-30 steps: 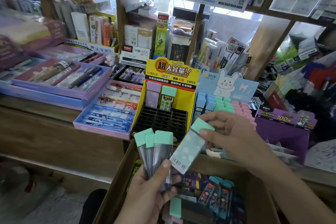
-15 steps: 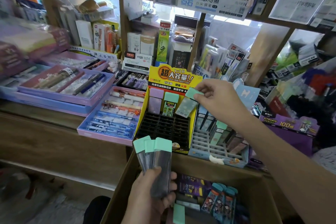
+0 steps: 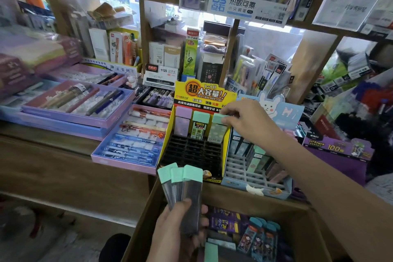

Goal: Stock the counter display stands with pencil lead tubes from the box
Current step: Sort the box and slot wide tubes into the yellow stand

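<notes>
A yellow display stand [image 3: 227, 140] with a black slotted tray sits on the counter. Its back row holds a purple tube [image 3: 182, 123], a green-capped tube [image 3: 199, 126] and a third green-capped tube [image 3: 217, 128] at the right. My right hand [image 3: 248, 122] pinches the cap of that third tube as it stands in its slot. My left hand [image 3: 180, 232] grips a fan of three green-capped lead tubes [image 3: 182, 185] over the cardboard box [image 3: 265, 202]. More tubes [image 3: 258, 238] lie inside the box.
A blue rabbit-themed display stand [image 3: 255, 176] with grey slots and a few tubes stands right of the yellow one. Purple pen trays [image 3: 131, 144] lie to the left on the wooden counter [image 3: 42, 151]. A purple 100-pack box [image 3: 338, 149] sits at the right. Crowded shelves rise behind.
My right hand carried the patterned green-capped tube from beside my left hand up to the yellow stand and set it into the back-row right slot. My left hand stayed put with its tubes.
</notes>
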The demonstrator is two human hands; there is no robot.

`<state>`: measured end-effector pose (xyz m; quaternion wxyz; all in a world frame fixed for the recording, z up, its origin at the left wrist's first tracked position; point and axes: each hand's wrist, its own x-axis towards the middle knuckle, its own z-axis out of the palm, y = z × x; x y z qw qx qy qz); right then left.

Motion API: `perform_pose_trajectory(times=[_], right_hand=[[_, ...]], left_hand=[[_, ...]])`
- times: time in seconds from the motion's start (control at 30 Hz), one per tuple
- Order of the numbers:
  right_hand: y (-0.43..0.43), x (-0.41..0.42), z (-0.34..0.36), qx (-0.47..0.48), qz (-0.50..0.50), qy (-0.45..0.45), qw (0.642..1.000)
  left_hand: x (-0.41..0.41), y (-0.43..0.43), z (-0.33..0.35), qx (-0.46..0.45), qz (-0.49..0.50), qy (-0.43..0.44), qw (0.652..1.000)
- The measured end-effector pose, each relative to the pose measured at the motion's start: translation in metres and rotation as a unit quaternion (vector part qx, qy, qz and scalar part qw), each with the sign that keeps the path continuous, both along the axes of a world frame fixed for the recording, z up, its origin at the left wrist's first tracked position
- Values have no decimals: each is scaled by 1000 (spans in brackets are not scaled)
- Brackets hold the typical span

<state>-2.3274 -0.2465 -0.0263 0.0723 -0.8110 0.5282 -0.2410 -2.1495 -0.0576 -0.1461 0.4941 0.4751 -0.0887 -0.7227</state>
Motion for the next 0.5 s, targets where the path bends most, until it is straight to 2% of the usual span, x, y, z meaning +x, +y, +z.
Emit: perform_pose_trajectory(times=[0.13,0.33,0.5], right_hand=[[1,2,-4,5,0,2,1000],[6,11,-11,-67,-27,113,991],[10,14,-14,-79,-32,186,979]], left_hand=[[-3,1,4,1,11,14,1000],[-7,4,13,-20,42,39,998],[-9,8,16,-63,29,16,997]])
